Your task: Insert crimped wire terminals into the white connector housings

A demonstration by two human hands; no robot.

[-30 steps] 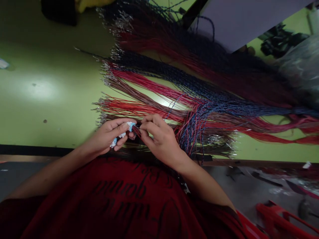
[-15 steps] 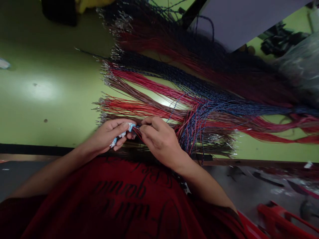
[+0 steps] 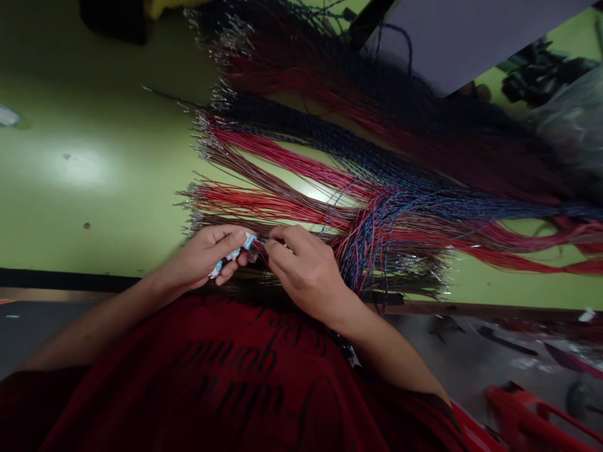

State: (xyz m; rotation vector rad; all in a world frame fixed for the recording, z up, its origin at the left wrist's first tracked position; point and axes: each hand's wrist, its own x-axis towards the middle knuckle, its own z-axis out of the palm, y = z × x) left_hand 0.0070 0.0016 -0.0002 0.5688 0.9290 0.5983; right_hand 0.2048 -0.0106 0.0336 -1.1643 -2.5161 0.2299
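My left hand (image 3: 217, 251) is closed on a small white and light-blue connector (image 3: 249, 241), held between thumb and fingers. More white and blue parts show lower in the same palm; whether they are separate pieces I cannot tell. Thin dark-red wires (image 3: 262, 248) run from the connector toward my right hand (image 3: 301, 263). Its thumb and fingertips are pinched together on these wires, just right of the connector. The fingertips partly hide what they grip. Both hands are over the near edge of the table, in front of bundles of loose wires.
Red and orange wires (image 3: 264, 204), pink wires (image 3: 282, 150) and blue twisted wires (image 3: 367, 251) with metal-tipped ends spread across the green table (image 3: 117, 207). A grey-white panel (image 3: 452, 37) stands at the back right, near black parts (image 3: 537, 78). A red plastic stool (image 3: 527, 414) is at lower right.
Little differs. My right hand has shifted very slightly down and right while staying pinched by the wires. My left hand keeps its hold on the connector.
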